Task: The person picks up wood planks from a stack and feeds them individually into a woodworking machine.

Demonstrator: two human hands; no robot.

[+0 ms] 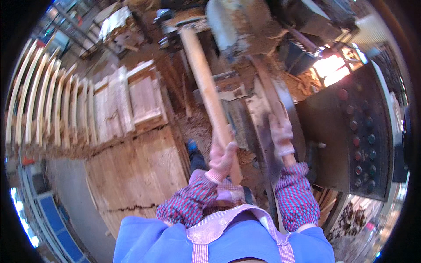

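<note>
My left hand (222,158), in a pale pink work glove, is closed around the lower part of a long, light wooden board (204,83). The board slants up and away to the left, its far end reaching machinery at the top. To the right, my right hand (281,135), also gloved, is at the near end of a narrow brown wooden strip (265,79). Its fingers appear closed around that end, though blur softens them. Under the strip runs the long metal bed (287,103) of a machine.
A dark control panel (357,131) with several coloured buttons stands close on the right. At left lie a plywood-topped stack (136,168), pale boards (116,103) and a row of slats (48,101). A bulky machine housing (239,24) stands ahead. Sawdust (193,127) covers the floor.
</note>
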